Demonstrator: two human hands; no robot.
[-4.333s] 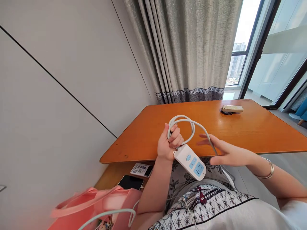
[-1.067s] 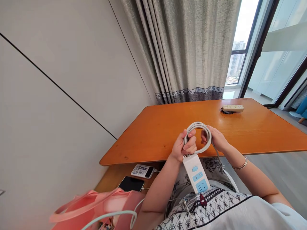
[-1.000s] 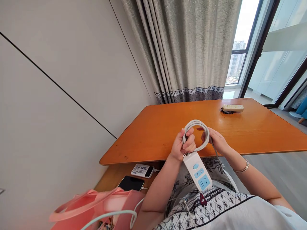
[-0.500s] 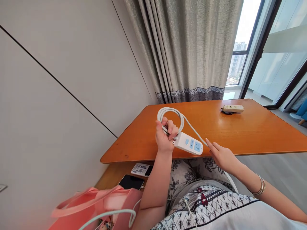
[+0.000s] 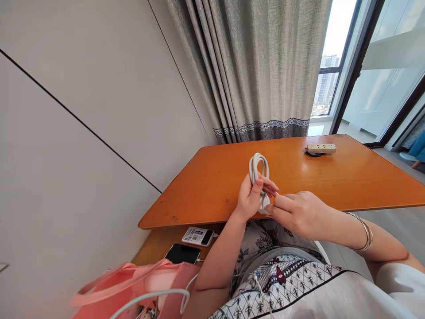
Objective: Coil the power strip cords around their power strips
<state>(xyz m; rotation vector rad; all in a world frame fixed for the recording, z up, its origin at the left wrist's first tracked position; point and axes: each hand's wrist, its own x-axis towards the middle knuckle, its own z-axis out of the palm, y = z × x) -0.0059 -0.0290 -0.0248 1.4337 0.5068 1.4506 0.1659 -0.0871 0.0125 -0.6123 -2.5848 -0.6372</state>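
My left hand (image 5: 249, 197) is closed around the white coiled cord (image 5: 258, 163) of a power strip, its loops standing up above my thumb. Below the coil, a bit of the white power strip (image 5: 264, 208) shows; most of it is hidden behind my hands and turned away. My right hand (image 5: 297, 215) is closed close beside the left, fingertips pinched at the cord near the strip. Exactly how its fingers grip is covered by the hand itself. Both hands are over the near edge of the orange-brown wooden table (image 5: 206, 186).
A cream power strip (image 5: 321, 148) with a dark cord lies at the table's far right. On a lower ledge at left are a black phone (image 5: 182, 254) and a white power bank (image 5: 198, 236). A pink bag (image 5: 109, 288) stands at lower left, beside the wall (image 5: 83, 177).
My right hand has moved left to meet the left hand, gripping at the cord. The coil has turned edge-on and narrowed, and the strip has swung round, its socket face out of sight.
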